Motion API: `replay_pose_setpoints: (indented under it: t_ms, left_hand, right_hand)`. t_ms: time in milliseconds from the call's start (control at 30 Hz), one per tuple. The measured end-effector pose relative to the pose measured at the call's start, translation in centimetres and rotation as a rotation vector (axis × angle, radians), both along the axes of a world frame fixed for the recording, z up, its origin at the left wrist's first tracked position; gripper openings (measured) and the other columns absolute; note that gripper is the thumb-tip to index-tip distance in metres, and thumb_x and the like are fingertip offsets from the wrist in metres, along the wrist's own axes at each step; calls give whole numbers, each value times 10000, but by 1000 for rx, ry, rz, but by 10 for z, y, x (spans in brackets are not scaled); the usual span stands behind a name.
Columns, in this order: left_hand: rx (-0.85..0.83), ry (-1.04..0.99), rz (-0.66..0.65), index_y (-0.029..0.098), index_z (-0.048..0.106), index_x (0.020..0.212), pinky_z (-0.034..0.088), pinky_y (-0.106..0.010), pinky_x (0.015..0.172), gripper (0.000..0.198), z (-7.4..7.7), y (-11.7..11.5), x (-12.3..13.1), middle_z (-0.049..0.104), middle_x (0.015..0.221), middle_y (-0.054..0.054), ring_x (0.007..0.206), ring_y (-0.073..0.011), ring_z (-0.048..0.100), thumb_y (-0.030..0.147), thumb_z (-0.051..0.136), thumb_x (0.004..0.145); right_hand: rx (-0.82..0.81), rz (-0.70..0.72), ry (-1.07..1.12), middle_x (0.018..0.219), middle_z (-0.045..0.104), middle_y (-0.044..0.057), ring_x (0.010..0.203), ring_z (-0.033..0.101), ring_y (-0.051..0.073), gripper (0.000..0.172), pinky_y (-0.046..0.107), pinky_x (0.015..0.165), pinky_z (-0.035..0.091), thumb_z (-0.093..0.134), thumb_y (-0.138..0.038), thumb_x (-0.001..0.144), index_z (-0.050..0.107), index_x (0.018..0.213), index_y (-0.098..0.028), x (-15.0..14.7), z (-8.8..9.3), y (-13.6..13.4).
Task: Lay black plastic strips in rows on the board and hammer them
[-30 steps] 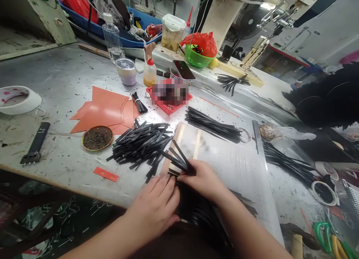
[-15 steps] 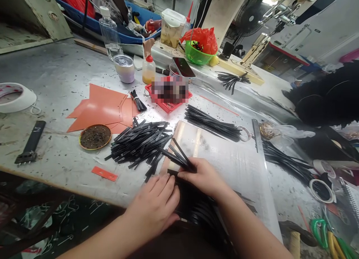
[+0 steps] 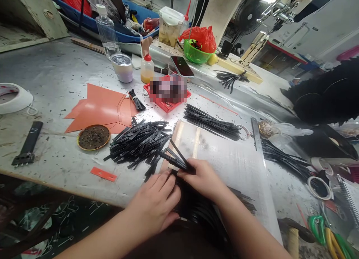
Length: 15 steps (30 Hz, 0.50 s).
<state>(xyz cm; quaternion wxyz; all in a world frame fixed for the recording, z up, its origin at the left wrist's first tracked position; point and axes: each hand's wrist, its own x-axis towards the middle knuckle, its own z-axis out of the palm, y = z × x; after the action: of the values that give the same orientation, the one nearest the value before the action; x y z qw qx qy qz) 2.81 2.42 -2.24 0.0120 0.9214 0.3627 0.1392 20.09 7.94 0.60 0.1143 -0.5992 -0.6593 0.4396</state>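
Note:
My right hand (image 3: 203, 176) is closed around a few thin black strips (image 3: 178, 156), whose free ends fan out to the upper left over the board. Close beside it, my left hand (image 3: 158, 199) has its fingers curled together at the near edge, with the fingertips on a piece of black strip; most of that piece is hidden. More dark strips (image 3: 207, 214) hang below the hands. A loose heap of short black strips (image 3: 140, 143) lies just beyond my left hand. Under my right hand is a pale board (image 3: 238, 169) with tape across it.
Orange sheets (image 3: 101, 105), a round dish (image 3: 94, 136) and a black pronged tool (image 3: 28, 145) lie left. A red basket (image 3: 167, 107), bottle (image 3: 147, 70) and cup (image 3: 122, 68) stand behind. Bundled strips (image 3: 213, 122), a metal ruler (image 3: 257, 133) and green-handled scissors (image 3: 316, 229) are right.
The strips in my right hand have shifted slightly, with their ends spread differently. Both hands stay in nearly the same place, and the whole view has moved a little.

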Motion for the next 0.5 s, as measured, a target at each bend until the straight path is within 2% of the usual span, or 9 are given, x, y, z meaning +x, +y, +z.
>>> replay_pose_setpoints:
  t_ms: [133, 233, 300, 500]
  left_hand:
    - [-1, 19, -11, 149, 550, 1006, 376, -395, 841, 519, 1, 1, 0, 574, 1107, -142, 1103, -324, 480, 552, 611, 684]
    - [2, -8, 5, 167, 558, 999, 366, -394, 859, 536, -1, 2, 0, 530, 1202, -146, 1134, -310, 460, 604, 578, 690]
    - [2, -16, 17, 170, 567, 989, 364, -399, 860, 558, -2, 2, 1, 513, 1232, -153, 1139, -314, 456, 632, 573, 676]
    - [14, -26, 28, 170, 599, 932, 367, -413, 856, 564, -1, 5, 4, 556, 1183, -149, 1110, -329, 477, 649, 602, 635]
  right_hand:
    - [-11, -16, -42, 683, 644, 10, 664, 578, 173, 100, 257, 600, 416, 559, -259, 715, 593, 689, -169, 22, 6, -5]
    - [-82, -84, -66, 678, 633, 10, 678, 575, 182, 101, 259, 595, 419, 563, -258, 704, 583, 671, -165, 41, 6, -10]
    - [-67, -126, -80, 679, 634, 11, 681, 575, 185, 99, 266, 604, 419, 575, -260, 699, 586, 675, -165, 49, 4, -13]
    - [15, -177, -88, 685, 651, 12, 680, 583, 179, 57, 263, 611, 404, 605, -223, 680, 585, 667, -172, 49, -2, -14]
